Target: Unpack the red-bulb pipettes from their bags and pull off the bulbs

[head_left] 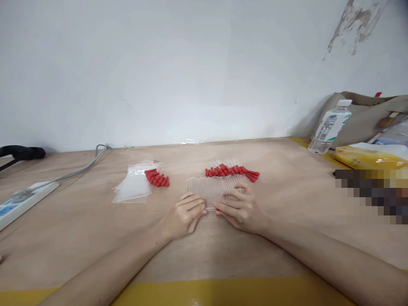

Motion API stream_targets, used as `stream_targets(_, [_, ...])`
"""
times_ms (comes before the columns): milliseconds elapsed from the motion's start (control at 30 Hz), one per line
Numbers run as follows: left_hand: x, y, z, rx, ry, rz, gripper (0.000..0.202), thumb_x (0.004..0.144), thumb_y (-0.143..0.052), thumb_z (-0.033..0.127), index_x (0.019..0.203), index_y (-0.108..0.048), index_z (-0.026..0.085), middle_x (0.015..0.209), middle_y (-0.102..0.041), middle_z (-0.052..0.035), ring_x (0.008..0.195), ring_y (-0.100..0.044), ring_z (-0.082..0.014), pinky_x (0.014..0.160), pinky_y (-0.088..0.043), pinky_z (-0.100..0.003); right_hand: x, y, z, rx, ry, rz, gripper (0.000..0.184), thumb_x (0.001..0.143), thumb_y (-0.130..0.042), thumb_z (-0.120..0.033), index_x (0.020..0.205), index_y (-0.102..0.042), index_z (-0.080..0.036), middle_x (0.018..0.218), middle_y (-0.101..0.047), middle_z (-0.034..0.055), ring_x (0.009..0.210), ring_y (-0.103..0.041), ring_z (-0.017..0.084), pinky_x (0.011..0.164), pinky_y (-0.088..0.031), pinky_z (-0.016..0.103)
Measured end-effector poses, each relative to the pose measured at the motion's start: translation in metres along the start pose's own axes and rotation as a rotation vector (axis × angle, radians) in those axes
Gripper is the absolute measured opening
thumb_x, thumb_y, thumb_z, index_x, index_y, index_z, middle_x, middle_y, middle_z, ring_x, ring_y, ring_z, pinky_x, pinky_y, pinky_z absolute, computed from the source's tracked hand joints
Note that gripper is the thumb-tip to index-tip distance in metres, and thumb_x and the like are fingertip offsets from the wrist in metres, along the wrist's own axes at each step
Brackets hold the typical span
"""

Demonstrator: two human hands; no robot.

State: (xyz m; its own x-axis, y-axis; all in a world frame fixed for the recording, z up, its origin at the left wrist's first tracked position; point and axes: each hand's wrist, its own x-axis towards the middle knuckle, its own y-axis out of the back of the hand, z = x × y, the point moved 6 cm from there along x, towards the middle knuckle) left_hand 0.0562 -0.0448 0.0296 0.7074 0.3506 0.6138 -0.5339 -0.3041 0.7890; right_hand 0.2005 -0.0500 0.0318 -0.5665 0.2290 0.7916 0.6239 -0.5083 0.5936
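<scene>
Between my hands lies a clear dropper tube [210, 209], held crosswise near the table. My left hand [188, 214] pinches one end of it. At the other end, my right hand [240, 210] closes on a red rubber bulb [217, 208], mostly hidden by the fingers. Just beyond my hands, a row of clear tubes [205, 187] lies side by side, and my right fingers rest over its right part. Behind that row are several droppers with red bulbs [223, 170], their tubes pointing to the wall.
More red-bulbed droppers [157, 178] lie on clear zip bags [132, 187] at the left. A power strip [28, 199] with a grey cable stands farther left. On the right are a plastic bottle [330, 127], a grey bag [363, 119] and a yellow packet [369, 157].
</scene>
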Motion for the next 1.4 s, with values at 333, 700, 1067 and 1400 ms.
stream_targets(333, [-0.008, 0.006, -0.004, 0.01, 0.029, 0.008, 0.018, 0.084, -0.044, 0.015, 0.093, -0.059, 0.017, 0.089, -0.067, -0.0067, 0.094, -0.059, -0.0173, 0.086, -0.046, -0.035, -0.007, 0.008, 0.003, -0.039, 0.058, 0.002, 0.015, 0.081, -0.056, -0.019, 0.094, -0.061, -0.025, 0.08, -0.069, -0.0033, 0.083, -0.059, 0.014, 0.075, -0.034, 0.033])
stream_targets(700, [-0.037, 0.031, -0.08, 0.226, 0.55, 0.142, 0.026, 0.086, -0.038, 0.022, 0.101, -0.058, 0.018, 0.09, -0.052, -0.0061, 0.088, -0.054, -0.0177, 0.079, -0.047, -0.031, -0.043, 0.047, 0.13, 0.016, -0.703, 0.196, 0.024, 0.082, -0.048, -0.033, 0.092, -0.067, -0.021, 0.077, -0.058, 0.0057, 0.068, -0.054, 0.016, 0.058, -0.044, 0.029])
stream_targets(1067, [-0.036, 0.016, -0.086, 0.303, 0.68, -0.029, 0.033, 0.084, -0.037, 0.019, 0.112, -0.054, 0.017, 0.075, -0.049, -0.0044, 0.07, -0.052, -0.0171, 0.064, -0.045, -0.028, -0.067, 0.023, 0.158, 0.025, -0.887, 0.067, 0.023, 0.071, -0.056, -0.031, 0.088, -0.058, -0.015, 0.075, -0.062, 0.0047, 0.062, -0.053, 0.015, 0.056, -0.044, 0.027])
stream_targets(1400, [-0.03, 0.016, -0.088, 0.257, 0.783, -0.027, 0.027, 0.082, -0.043, 0.033, 0.096, -0.059, 0.016, 0.085, -0.063, -0.0059, 0.079, -0.06, -0.0204, 0.07, -0.047, -0.03, -0.06, 0.018, 0.151, -0.166, -0.74, -0.069, 0.02, 0.071, -0.057, -0.033, 0.085, -0.06, -0.02, 0.082, -0.067, 0.004, 0.079, -0.053, 0.022, 0.073, -0.04, 0.037])
